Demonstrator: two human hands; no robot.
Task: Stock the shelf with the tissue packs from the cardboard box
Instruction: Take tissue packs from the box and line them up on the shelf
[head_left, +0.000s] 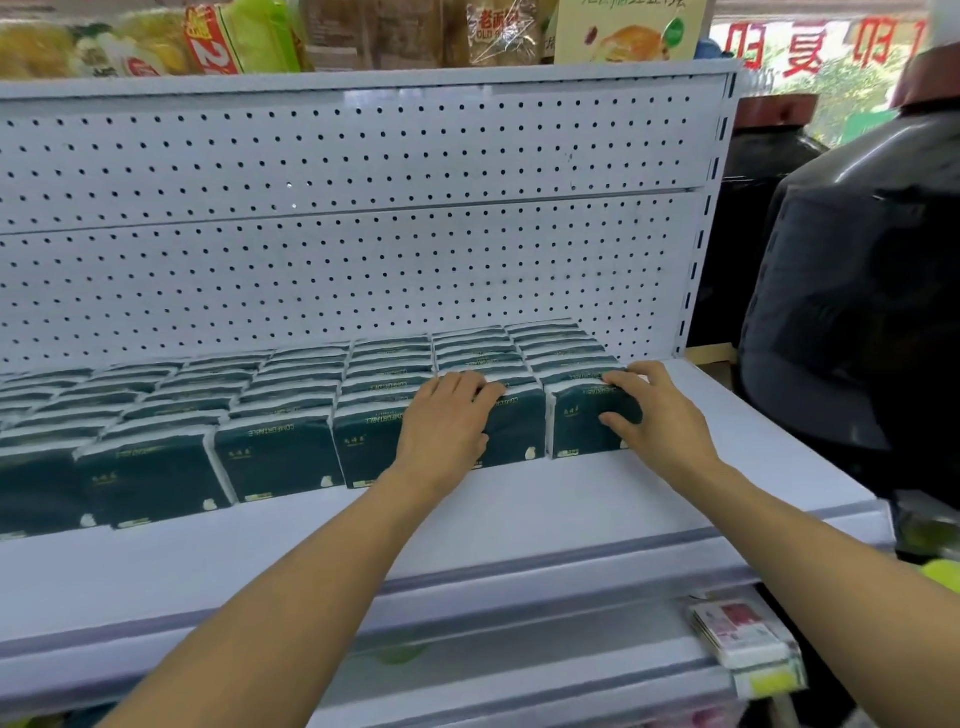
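Both bare arms reach forward over a white shelf (519, 499) backed by a white pegboard panel (363, 208). Dark green tissue packs (280, 457) stand upright on the shelf in several rows that run from the left edge almost to the right end, each row packed front to back toward the pegboard. A bare strip of shelf lies in front of the packs, and another at the far right end.

The left hand (447, 421) lies over the top front edge of a front pack (514, 431), second row from the right. Its fingers are fairly straight and rest across the top of the pack, with the palm against the front face; whether the thumb grips anything I cannot tell.

The right hand (649, 410) holds the rightmost front pack (582, 421). Its fingers curl over the top right corner, and the thumb presses on the front face, so the pack is pinched between them.

Above the pegboard, bagged snacks (234, 36) sit on the next shelf up. A large dark rounded jar (857, 312) stands just to the right of the shelving. Below the front edge, a lower shelf carries a small pink and white box (737, 634).
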